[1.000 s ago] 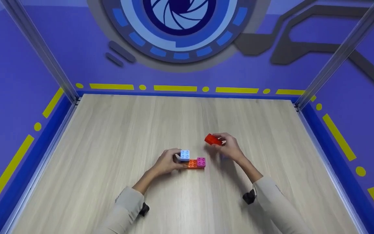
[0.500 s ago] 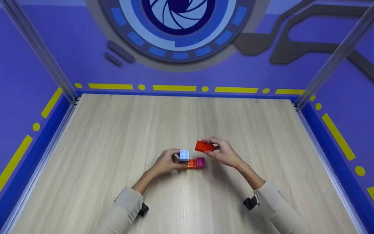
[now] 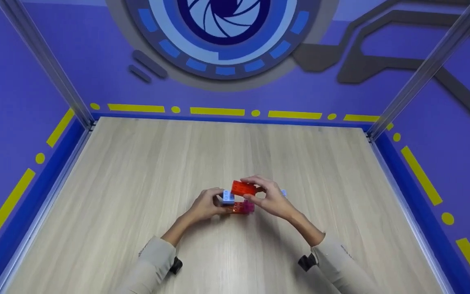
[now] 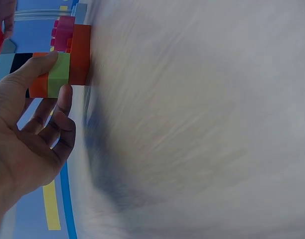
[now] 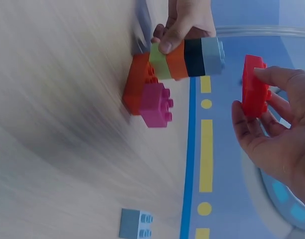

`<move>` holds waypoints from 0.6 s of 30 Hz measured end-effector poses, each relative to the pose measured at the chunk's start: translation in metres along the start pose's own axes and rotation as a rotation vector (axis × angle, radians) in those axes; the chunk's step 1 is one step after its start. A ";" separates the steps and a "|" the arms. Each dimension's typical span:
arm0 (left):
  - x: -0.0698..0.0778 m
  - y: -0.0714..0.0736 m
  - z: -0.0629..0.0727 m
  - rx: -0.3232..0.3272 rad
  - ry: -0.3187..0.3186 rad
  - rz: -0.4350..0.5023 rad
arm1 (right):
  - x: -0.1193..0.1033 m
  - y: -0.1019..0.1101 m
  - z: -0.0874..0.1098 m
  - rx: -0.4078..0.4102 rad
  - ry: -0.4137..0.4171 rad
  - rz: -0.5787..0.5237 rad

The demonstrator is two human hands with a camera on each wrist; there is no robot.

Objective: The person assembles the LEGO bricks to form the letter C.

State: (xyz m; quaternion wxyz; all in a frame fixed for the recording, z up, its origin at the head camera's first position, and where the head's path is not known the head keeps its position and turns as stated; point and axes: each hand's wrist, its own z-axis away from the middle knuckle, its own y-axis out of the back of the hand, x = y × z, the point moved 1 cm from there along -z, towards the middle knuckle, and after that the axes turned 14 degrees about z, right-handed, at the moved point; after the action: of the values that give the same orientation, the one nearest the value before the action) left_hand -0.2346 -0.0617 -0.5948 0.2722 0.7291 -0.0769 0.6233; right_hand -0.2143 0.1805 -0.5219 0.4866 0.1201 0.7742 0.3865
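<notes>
My left hand (image 3: 206, 204) pinches a stack of toy building bricks, its thumb on the light green brick (image 4: 59, 75). Above the green come an orange brick (image 5: 176, 60), a black brick (image 5: 194, 57) and a light blue brick (image 5: 212, 56) on top. The stack rises from one end of a longer orange brick (image 5: 136, 84) on the table; a pink brick (image 5: 153, 105) sits on the other end. My right hand (image 3: 271, 200) grips a red brick (image 3: 243, 188) between thumb and fingers, studs up, raised near the top of the stack and apart from it.
A loose light blue brick (image 5: 130, 224) lies on the wooden table (image 3: 157, 163), partly behind the right hand in the head view. Blue panels with yellow marks (image 3: 217, 111) stand around the table's back and sides.
My right hand has carried the red brick leftward, from right of the bricks to beside the stack's top. The left hand has kept its hold on the stack.
</notes>
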 end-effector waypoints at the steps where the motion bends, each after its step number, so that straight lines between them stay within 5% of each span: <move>1: 0.000 0.001 0.001 0.003 0.000 0.001 | -0.001 -0.002 0.000 -0.002 -0.005 -0.012; 18: 0.000 0.001 0.002 -0.009 -0.006 0.038 | 0.001 -0.015 0.004 -0.058 0.028 0.036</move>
State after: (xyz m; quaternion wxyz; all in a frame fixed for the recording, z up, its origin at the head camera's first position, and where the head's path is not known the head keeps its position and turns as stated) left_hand -0.2330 -0.0636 -0.5952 0.2636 0.7280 -0.0943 0.6258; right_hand -0.2089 0.1727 -0.5336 0.4718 0.1142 0.7672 0.4192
